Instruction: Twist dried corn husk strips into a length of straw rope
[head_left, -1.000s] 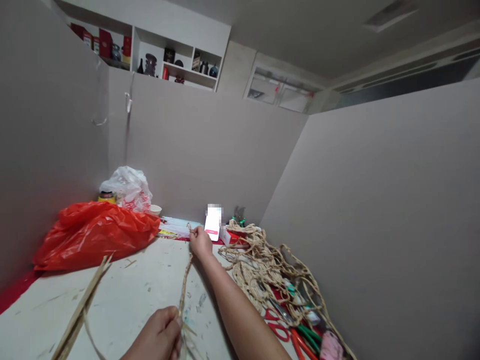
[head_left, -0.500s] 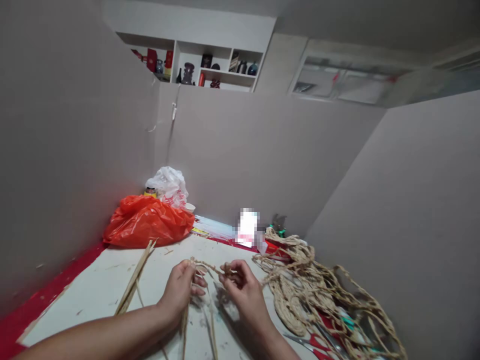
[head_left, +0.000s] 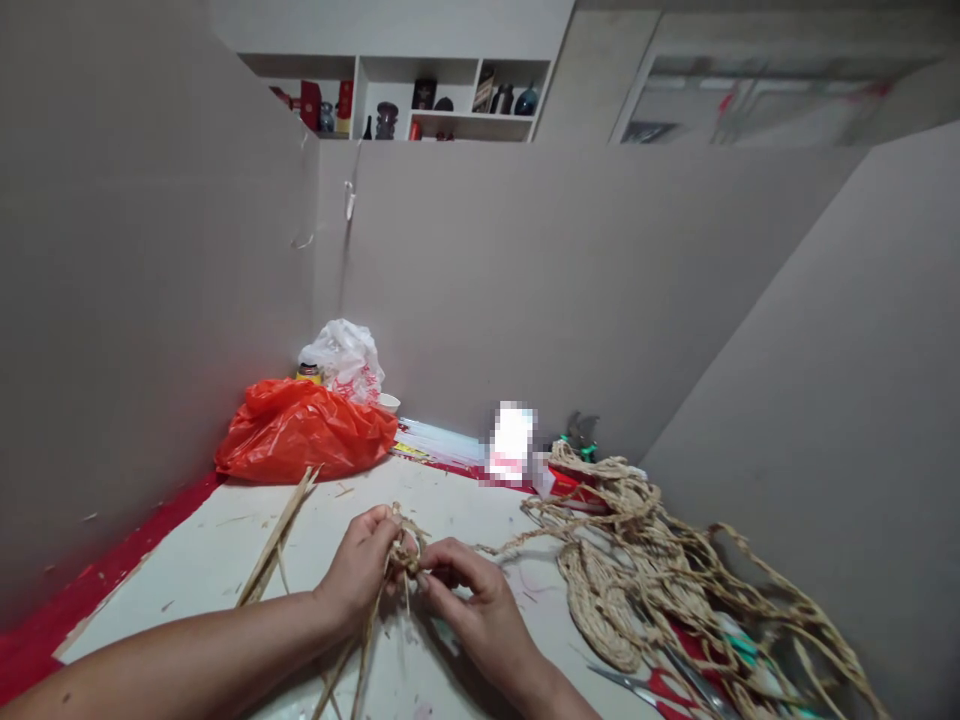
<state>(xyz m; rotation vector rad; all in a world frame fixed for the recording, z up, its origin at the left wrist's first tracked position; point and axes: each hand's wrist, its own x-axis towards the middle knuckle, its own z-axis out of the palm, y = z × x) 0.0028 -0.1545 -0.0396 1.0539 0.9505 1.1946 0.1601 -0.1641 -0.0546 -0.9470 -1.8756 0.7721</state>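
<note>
Both hands meet over the white work surface [head_left: 202, 570] near the middle of the view. My left hand [head_left: 358, 568] is closed round the top of a plaited straw cord [head_left: 403, 548], with loose straw ends hanging below it toward me. My right hand [head_left: 469, 598] pinches the same cord from the right, fingers curled in. A thin strand runs from the cord to the right toward a tangled pile of straw rope [head_left: 660, 570].
A bundle of flat straw strips [head_left: 279, 535] lies left of my hands. A red plastic bag [head_left: 300, 440] and a white bag [head_left: 343, 360] sit at the back left. Red-handled scissors [head_left: 660, 690] lie at the lower right. Grey partition walls enclose the table.
A second ago my right hand held the cord stretched far forward; it has since come back beside my left hand, and both now bunch the cord together. The view has shifted left.
</note>
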